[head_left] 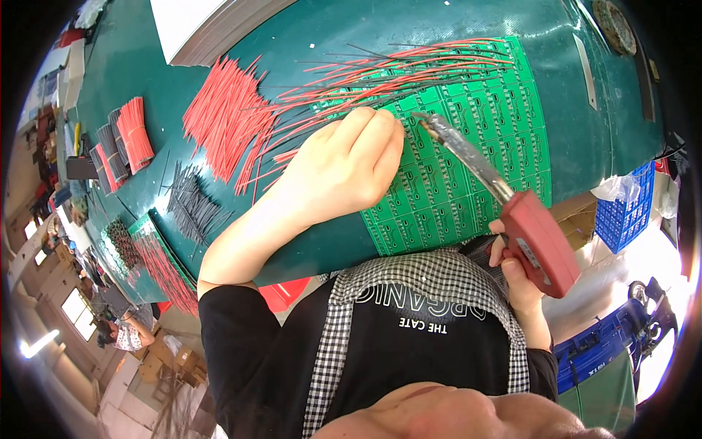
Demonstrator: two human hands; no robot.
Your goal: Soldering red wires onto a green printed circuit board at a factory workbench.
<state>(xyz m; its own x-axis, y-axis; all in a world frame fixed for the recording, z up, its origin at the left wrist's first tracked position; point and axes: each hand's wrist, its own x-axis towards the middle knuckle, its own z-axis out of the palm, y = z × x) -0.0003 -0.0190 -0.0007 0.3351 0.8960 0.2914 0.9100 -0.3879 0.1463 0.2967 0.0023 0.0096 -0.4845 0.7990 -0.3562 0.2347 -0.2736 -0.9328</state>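
Observation:
My right hand (518,272) is wrapped round the red handle of a soldering gun (541,241). Its long, wrapped barrel slants up and left over a panel of green circuit boards (468,175), its tip close to my left fingertips. My left hand (347,161) is closed in a pinch above the left part of the panel. What it pinches is hidden behind the knuckles. Red and black wires (409,73) lie across the far side of the panel, some running under my left hand.
A heap of red wires (227,121) and a smaller heap of black wires (194,205) lie left on the green table. Bundled wires (134,135) sit farther left, near another wired board (164,252). A white stack (219,29) stands at the back; a blue crate (625,208) is at right.

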